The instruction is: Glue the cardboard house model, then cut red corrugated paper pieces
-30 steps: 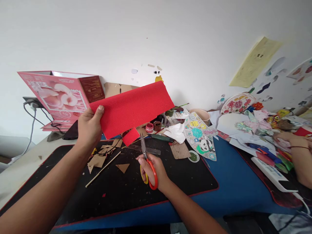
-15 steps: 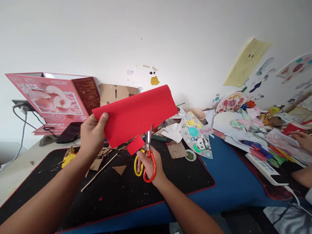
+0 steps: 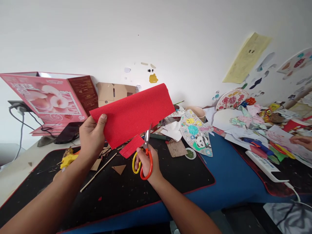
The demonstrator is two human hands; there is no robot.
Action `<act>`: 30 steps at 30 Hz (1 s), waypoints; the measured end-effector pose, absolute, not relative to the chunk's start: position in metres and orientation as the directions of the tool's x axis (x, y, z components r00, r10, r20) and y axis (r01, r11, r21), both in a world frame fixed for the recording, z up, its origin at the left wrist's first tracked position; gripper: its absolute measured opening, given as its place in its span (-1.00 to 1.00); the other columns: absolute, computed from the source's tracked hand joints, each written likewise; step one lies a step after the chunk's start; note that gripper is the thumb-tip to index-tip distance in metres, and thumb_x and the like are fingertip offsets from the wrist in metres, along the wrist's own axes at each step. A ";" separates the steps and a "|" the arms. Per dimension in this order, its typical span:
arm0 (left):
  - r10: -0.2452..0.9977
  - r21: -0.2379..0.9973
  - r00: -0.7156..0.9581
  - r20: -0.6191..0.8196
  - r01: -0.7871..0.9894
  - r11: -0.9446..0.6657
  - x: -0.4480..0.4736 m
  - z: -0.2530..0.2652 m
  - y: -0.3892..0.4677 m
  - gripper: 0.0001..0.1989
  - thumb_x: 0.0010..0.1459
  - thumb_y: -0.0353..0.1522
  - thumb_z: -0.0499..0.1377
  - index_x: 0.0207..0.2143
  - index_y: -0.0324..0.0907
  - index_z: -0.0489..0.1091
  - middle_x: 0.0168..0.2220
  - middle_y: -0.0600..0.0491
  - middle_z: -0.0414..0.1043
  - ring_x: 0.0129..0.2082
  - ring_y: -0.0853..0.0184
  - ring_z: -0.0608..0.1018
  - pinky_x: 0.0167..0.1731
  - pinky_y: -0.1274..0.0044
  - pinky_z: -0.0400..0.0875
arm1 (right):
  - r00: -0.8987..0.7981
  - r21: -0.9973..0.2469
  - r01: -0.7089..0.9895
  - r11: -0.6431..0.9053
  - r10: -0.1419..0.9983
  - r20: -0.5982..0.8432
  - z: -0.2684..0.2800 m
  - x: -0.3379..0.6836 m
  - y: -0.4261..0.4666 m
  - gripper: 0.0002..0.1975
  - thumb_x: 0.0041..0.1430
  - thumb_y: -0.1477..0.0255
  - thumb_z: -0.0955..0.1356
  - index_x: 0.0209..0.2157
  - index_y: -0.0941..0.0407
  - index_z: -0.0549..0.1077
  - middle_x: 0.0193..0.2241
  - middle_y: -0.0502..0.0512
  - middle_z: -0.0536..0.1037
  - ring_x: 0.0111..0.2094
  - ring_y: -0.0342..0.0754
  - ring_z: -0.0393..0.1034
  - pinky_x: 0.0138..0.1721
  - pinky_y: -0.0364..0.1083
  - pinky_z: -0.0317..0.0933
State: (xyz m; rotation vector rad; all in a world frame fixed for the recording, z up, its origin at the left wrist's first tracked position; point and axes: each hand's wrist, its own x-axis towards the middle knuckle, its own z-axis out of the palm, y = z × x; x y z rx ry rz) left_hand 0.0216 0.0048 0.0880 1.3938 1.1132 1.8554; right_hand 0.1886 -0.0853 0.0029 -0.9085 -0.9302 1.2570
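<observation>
A sheet of red corrugated paper (image 3: 134,113) is raised over the table, its left end pinched between the thumb and fingers of my left hand (image 3: 92,131). My right hand (image 3: 151,164) grips scissors (image 3: 146,141) with one yellow and one orange-red handle loop. Their blades point up at the sheet's lower edge, the tip overlapping the red paper. A partly cut red strip (image 3: 131,147) hangs down just left of the blades. Whether the strip is still joined to the sheet is hidden by the blades.
On the black mat (image 3: 136,191) lie a thin wooden stick (image 3: 98,172), cardboard scraps (image 3: 119,169) and a corrugated brown square (image 3: 176,148). A painted panda fan shape (image 3: 198,136) is beyond. At right are a white power strip (image 3: 265,165) and another person's hand (image 3: 303,141).
The hanging red strip has grown longer and turned a little as the scissors cut further. The view has shifted slightly. The other person's hand at right has moved.
</observation>
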 end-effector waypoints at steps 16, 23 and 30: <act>0.755 0.836 -0.409 0.513 0.037 -0.548 0.018 0.103 0.018 -0.50 0.21 -0.01 0.40 -0.02 -0.23 0.63 -0.09 -0.05 0.73 -0.12 0.21 0.70 -0.03 0.42 0.64 | -0.004 -0.920 -0.389 0.053 0.998 0.060 -0.013 0.184 -0.088 -0.57 0.22 0.02 0.48 -0.25 0.04 0.33 -0.70 -0.23 0.35 -0.76 -0.16 0.25 -0.70 -0.20 0.18; 0.741 0.754 -0.248 0.624 -0.060 -0.654 0.062 0.127 0.038 -0.44 0.22 0.03 0.41 0.01 -0.24 0.62 -0.05 -0.07 0.72 -0.16 0.25 0.70 -0.05 0.42 0.63 | -0.077 -0.960 -0.277 0.022 0.996 0.045 -0.023 0.176 -0.089 -0.65 0.23 0.09 0.46 -0.27 0.04 0.35 -0.72 -0.21 0.36 -0.73 -0.14 0.26 -0.67 -0.21 0.20; 0.594 0.594 0.005 0.804 -0.012 -0.804 0.149 0.165 0.038 -0.53 0.41 -0.02 0.27 0.01 -0.25 0.62 -0.03 -0.10 0.72 -0.07 0.23 0.68 -0.05 0.45 0.56 | -0.098 -0.984 -0.144 -0.102 0.991 -0.088 -0.009 0.177 -0.098 -0.73 0.18 0.24 0.54 -0.27 0.06 0.45 -0.59 -0.17 0.37 -0.69 -0.18 0.27 -0.69 -0.24 0.17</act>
